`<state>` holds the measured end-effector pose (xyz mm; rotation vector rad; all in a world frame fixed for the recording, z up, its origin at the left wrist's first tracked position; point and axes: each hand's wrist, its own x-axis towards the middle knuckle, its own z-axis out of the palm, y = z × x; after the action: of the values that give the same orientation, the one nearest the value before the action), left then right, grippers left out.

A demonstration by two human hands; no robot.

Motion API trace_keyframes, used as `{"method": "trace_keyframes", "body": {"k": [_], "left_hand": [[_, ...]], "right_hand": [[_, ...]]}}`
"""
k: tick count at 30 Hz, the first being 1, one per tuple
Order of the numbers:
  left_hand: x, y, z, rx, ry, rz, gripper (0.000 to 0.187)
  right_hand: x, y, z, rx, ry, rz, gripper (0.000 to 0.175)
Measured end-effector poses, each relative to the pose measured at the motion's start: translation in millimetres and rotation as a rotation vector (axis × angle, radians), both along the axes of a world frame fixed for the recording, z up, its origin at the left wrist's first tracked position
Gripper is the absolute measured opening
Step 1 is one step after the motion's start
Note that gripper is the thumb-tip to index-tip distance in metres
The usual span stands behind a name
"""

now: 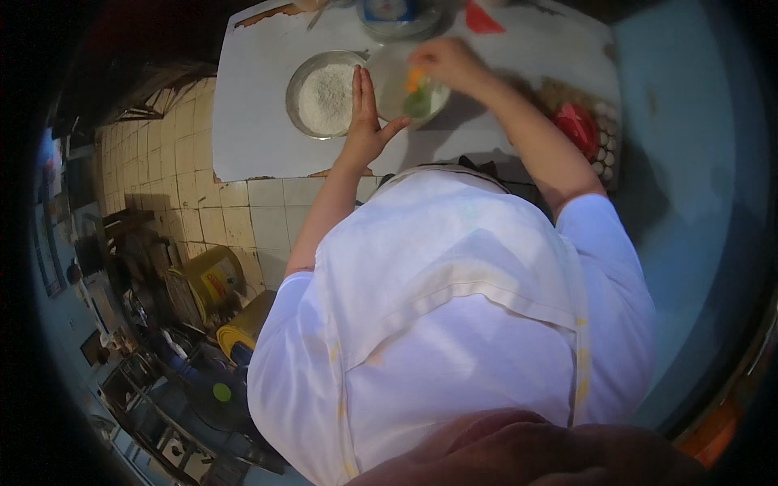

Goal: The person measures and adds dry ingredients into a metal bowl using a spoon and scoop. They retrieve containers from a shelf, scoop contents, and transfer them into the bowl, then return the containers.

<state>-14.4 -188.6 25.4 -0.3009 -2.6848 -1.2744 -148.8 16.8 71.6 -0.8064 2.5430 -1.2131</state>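
Note:
Over a pale mixing bowl (389, 79), my right hand (447, 61) grips a blurred orange-handled utensil (414, 79). Its green lower part (417, 103) is down in the bowl; the exact kind of tool is too blurred to tell. My left hand (366, 124) holds the bowl's near left side, fingers straight along the rim and thumb spread around the near edge. What the bowl contains is unclear. Just left, close to my left fingers, stands a metal bowl (292, 100) of white powder (328, 97) that looks like flour.
A blue kitchen scale (389, 11) stands at the table's (255, 121) far side, a red plastic piece (482, 19) beside it. On the right are white eggs (603, 140) in a tray and a red plastic item (574, 129). Yellow buckets (213, 279) lie at lower left.

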Motion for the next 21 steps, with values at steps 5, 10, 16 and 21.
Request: {"method": "trace_keyframes", "body": {"k": [5, 10, 16, 21], "left_hand": [[0, 0, -6, 0.098, -0.013, -0.011, 0.12], [1, 1, -11, 0.12, -0.026, 0.003, 0.122], [-1, 1, -12, 0.125, -0.008, 0.003, 0.125], [2, 4, -4, 0.139, 0.031, 0.075, 0.123]], "right_hand": [[-4, -91, -54, 0.707, 0.128, 0.317, 0.029], [-10, -118, -96, 1.064, 0.253, 0.825, 0.028], [-28, -83, -65, 0.587, -0.383, 0.377, 0.025], [-16, -35, -29, -0.155, -0.675, -0.055, 0.024]]}}
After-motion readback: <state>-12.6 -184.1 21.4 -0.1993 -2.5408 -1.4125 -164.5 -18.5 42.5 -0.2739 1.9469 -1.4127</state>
